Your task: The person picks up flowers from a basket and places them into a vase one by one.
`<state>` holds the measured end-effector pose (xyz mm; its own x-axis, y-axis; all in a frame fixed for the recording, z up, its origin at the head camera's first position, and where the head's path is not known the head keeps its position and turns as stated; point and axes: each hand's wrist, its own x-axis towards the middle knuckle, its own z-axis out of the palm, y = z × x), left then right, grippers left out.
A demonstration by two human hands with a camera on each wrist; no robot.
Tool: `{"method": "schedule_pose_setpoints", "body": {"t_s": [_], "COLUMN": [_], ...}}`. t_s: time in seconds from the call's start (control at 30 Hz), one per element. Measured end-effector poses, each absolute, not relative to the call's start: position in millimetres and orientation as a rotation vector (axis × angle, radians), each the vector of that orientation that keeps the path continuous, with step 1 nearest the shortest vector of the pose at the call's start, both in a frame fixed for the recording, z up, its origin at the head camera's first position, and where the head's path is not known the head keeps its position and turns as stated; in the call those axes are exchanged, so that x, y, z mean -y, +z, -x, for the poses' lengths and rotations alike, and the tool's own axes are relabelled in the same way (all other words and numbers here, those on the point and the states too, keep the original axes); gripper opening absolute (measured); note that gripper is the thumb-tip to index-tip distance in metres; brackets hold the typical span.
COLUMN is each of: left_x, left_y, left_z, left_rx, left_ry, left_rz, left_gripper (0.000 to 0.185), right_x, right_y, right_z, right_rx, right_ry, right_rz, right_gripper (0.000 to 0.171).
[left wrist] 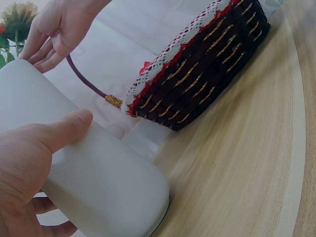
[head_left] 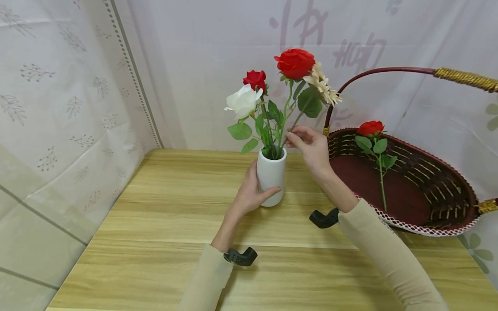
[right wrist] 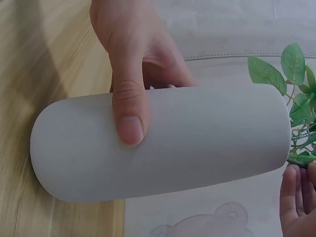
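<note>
A white vase (head_left: 271,175) stands on the wooden table, and my left hand (head_left: 250,192) grips its side. In the right wrist view the left thumb (right wrist: 131,111) lies across the vase wall. My right hand (head_left: 312,149), just above the rim on the right, pinches the stem of a cream flower with thin petals (head_left: 322,84). That stem slants down to the vase mouth; its lower end is hidden. A white rose (head_left: 242,102), a small red rose (head_left: 255,80) and a large red rose (head_left: 295,64) rise from the vase among green leaves.
To the right sits a dark woven basket (head_left: 439,172) with lace trim and a tall handle (head_left: 393,69) wrapped in gold cord. Inside it, a red rose (head_left: 371,128) leans against the far wall. A pale printed cloth (head_left: 202,77) hangs behind the table (head_left: 175,207).
</note>
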<state>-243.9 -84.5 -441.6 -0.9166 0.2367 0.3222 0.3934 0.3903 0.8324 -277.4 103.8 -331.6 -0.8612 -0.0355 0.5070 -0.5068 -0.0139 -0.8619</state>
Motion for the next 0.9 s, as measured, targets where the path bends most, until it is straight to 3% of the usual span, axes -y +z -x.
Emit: {"method": "schedule_pose_setpoints", "body": {"t_s": [0.9], "left_x": [84.1], "left_y": [-440.8], "left_z": [244.1], "left_rx": [2.495], "left_ry": [-1.541], "left_rz": [0.567], "left_gripper": [0.105], "right_x": [-103.0], "right_y": [-343.3], "right_z": [280.5], "right_rx": [2.017], "right_ry": [1.961], "right_rz": [-0.530], "right_gripper": [0.024]}}
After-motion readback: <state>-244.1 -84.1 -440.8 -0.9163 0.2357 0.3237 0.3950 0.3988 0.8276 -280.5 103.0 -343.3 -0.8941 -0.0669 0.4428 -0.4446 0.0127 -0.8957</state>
